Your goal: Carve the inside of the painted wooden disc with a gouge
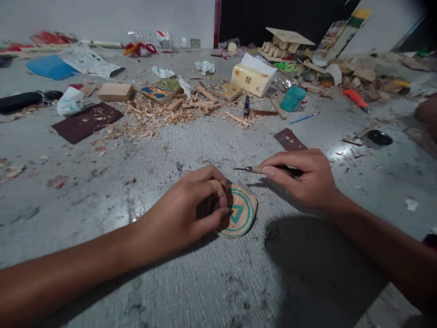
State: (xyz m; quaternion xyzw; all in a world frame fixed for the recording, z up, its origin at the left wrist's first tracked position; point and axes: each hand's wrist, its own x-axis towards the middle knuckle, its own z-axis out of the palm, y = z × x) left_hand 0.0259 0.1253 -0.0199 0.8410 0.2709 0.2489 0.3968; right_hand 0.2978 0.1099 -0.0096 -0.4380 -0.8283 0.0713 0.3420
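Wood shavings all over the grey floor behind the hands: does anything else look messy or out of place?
Yes. The pale wood shavings lie scattered loose around the dark red sandpaper sheet, and crumpled white paper scraps lie about farther back.

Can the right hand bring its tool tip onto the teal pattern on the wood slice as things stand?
Probably yes. The right hand holds the thin tool just above the wood slice; the left hand covers only its left edge, leaving the teal pattern open.
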